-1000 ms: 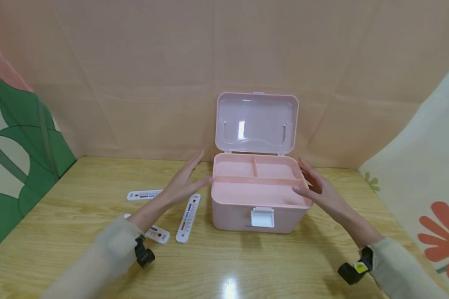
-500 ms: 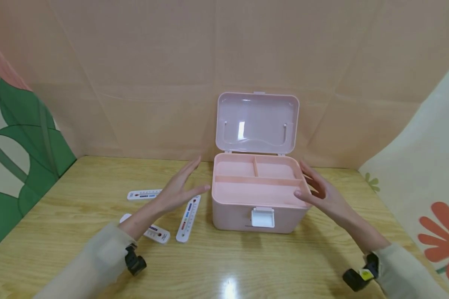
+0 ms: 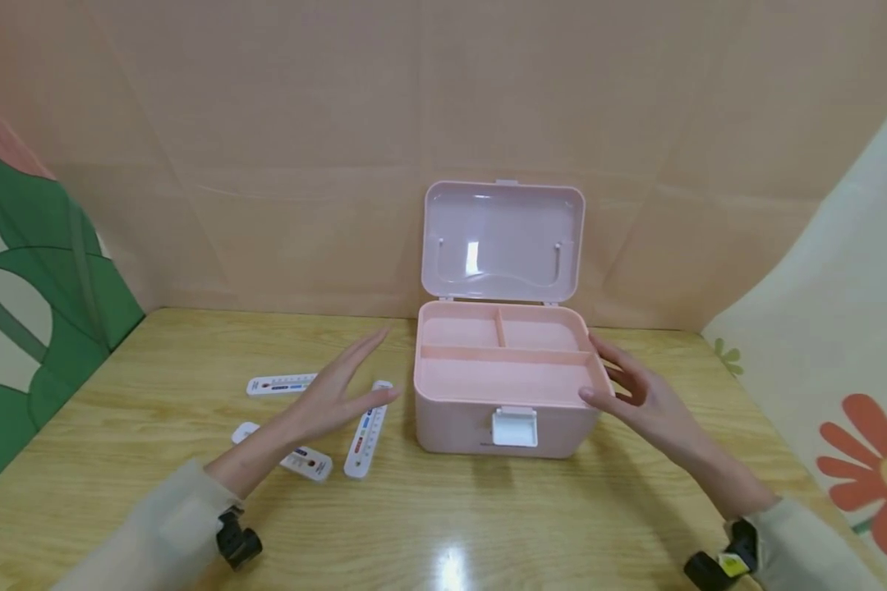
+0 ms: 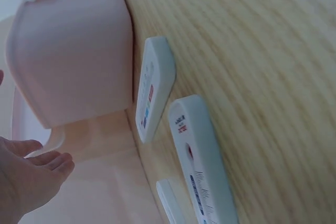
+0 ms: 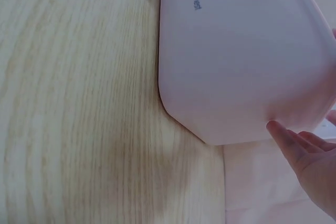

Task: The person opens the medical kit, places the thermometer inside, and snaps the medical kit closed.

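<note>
A pink medicine chest (image 3: 451, 427) stands on the table with its lid (image 3: 498, 246) raised. Its divided tray shows nothing in the compartments. At the chest's right side is my right hand (image 3: 643, 394), thumb near the rim and fingers along the outer wall; in the right wrist view, a fingertip (image 5: 272, 125) meets that wall. My left hand (image 3: 333, 398) hovers left of the chest with fingers extended, holding nothing. Three white thermometers lie near it: one (image 3: 367, 431) beside the chest, one (image 3: 277, 384) behind the hand, one (image 3: 310, 465) partly hidden by the forearm.
The wooden table (image 3: 443, 509) ends at a beige cloth backdrop (image 3: 288, 205) just behind the chest. A white latch (image 3: 515, 427) hangs on the chest's front. Patterned cloth with a red flower (image 3: 875, 468) borders the right side.
My left hand has drawn away from the chest, leftward and slightly toward me. The right hand stays by the chest's right side. The chest and thermometers keep their places on the table.
</note>
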{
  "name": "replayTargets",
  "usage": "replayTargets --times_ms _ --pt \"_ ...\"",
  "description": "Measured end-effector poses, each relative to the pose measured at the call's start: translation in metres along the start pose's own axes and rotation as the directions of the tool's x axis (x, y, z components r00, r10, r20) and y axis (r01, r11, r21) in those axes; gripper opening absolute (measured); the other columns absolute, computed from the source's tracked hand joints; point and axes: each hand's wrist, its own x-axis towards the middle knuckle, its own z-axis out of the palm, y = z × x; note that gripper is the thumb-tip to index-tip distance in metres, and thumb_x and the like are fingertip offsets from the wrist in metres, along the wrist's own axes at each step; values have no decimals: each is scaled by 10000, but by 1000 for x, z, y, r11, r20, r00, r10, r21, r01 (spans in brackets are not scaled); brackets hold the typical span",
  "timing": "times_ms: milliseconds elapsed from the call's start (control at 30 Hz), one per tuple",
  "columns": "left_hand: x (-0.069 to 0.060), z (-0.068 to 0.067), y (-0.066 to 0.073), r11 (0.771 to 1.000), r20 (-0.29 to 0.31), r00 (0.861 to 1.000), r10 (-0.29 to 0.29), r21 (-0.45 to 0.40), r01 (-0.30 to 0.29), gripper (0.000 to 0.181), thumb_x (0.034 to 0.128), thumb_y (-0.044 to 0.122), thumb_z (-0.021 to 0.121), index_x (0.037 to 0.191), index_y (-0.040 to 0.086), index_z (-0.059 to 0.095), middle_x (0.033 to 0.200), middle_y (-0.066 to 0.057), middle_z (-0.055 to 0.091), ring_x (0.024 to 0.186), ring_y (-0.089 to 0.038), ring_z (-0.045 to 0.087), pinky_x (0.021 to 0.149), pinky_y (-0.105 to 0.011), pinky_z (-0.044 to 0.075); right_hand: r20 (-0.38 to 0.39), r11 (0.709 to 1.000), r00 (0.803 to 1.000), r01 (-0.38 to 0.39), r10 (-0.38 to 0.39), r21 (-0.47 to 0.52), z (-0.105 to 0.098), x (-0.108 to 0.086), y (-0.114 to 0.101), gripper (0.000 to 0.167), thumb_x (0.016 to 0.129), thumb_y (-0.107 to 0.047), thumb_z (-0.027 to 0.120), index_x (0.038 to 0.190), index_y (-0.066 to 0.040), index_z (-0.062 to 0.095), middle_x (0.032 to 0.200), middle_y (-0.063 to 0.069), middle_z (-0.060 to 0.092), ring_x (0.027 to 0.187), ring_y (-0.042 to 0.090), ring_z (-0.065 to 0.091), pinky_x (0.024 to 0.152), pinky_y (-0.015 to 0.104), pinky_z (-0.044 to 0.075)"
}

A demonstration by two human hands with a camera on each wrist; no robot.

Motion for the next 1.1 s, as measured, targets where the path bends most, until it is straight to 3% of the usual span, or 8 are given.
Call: replayTargets --times_ms 467,833,967,1100 --pt "-21 -1 -8 998 13 999 -43 39 42 801 895 412 634 1525 123 232 1575 -130 234 1435 -379 216 1105 -645 214 5 998 999 -51 51 -25 3 -5 1 728 950 -240 606 1541 -225 182 1580 144 212 1349 435 354 863 70 425" --pt "-34 9 -17 990 11 997 -76 118 75 721 904 327 642 1448 -33 335 1478 -264 360 1355 -451 338 1096 -602 284 -4 994 999 -54 54 -93 6 -7 2 730 953 -282 600 1540 -257 167 1580 144 210 1361 430 344 865 90 435" --pt "-35 11 -16 989 -9 997 -82 119 83 717 880 301 669 1435 -33 361 1454 -271 391 1340 -458 357 1086 -604 299 -16 991 1000 -29 27 -131 4 -6 3 720 949 -264 607 1538 -242 192 1566 156 249 1353 426 360 925 255 495" --pt "-37 15 -15 984 -16 995 -103 143 105 744 842 295 712 1412 -53 386 1421 -278 427 1313 -451 398 1075 -584 331 -16 988 1000 -2 -1 -156 4 -5 3 719 946 -250 614 1536 -235 204 1559 165 264 1351 428 361 945 459 461"
